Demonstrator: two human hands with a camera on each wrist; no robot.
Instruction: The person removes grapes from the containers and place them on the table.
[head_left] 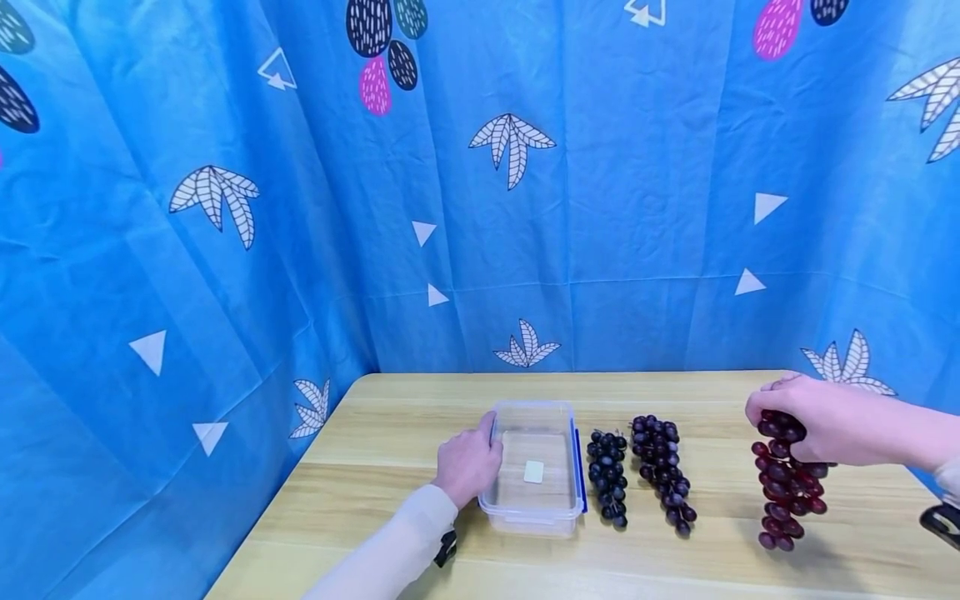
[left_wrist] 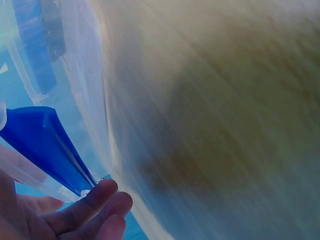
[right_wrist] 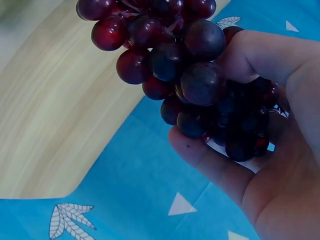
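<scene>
My right hand grips the top of a bunch of dark red grapes, which hangs down over the right part of the table. In the right wrist view, thumb and fingers close around the upper grapes. A clear plastic container stands lidless, with a small pale square on its bottom. My left hand holds its left wall at the rim. Beside those fingers, the left wrist view shows a blue latch flap on the container's side.
Two bunches of dark purple grapes lie right of the container: a shorter bunch close to its blue-latched side and a longer bunch beyond it. The wooden table ends at a blue patterned curtain behind and at the left.
</scene>
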